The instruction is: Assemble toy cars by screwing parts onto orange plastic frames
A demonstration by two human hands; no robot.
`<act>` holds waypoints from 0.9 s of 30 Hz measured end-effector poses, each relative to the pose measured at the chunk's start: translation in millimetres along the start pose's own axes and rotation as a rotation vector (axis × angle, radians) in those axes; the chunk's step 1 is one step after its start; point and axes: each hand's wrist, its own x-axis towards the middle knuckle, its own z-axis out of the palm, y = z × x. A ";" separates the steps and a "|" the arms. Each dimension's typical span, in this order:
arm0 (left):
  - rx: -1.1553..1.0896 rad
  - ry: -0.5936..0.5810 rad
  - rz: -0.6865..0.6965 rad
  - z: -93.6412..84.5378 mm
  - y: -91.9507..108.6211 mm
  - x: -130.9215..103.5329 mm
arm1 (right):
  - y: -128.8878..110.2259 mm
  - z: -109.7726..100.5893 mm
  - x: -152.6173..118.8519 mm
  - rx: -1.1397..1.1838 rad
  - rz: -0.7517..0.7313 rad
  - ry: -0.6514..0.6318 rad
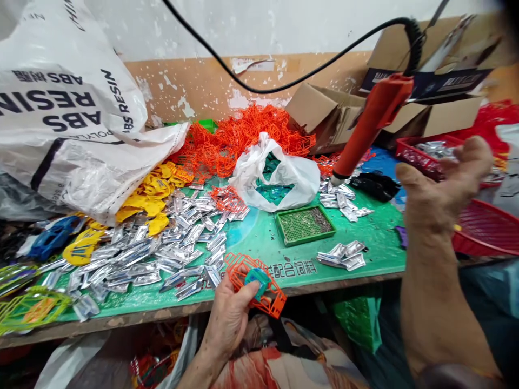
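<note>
My left hand (234, 302) grips an orange plastic lattice frame (272, 307) at the table's front edge. Its thumb presses a teal plastic piece (259, 281) against the frame. Raised on the right, my right hand (441, 181) has its thumb apart from the fingers, and nothing shows in it. To its left a red electric screwdriver (367, 124) hangs tilted from a black cable (284, 89), not touching the hand. A green tray (306, 242) of tiny screws lies beyond my left hand. Behind it, a white plastic bag (298, 167) holds more teal pieces.
Silver parts (141, 265) are strewn over the left of the green table (251, 232), beside yellow pieces (158, 186). Orange frames (247, 132) are heaped at the back. A large white sack (73, 108) leans at left; cardboard boxes (324, 111) and a red basket (486, 229) stand right.
</note>
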 end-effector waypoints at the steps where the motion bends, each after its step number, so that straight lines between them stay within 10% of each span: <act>1: 0.019 -0.008 -0.006 -0.8 0.4 0.1 | 1.4 5.3 9.1 0.030 0.004 -0.031; 11: 0.095 0.042 -0.106 5.0 -1.4 4.8 | -9.1 71.6 45.8 0.505 0.125 -0.639; 18: 0.100 0.046 -0.139 6.7 -0.8 12.7 | -43.2 81.7 37.3 0.466 -0.046 -0.543; 27: 0.105 -0.120 -0.182 17.9 1.2 14.9 | -70.8 102.6 26.9 0.595 0.229 -0.691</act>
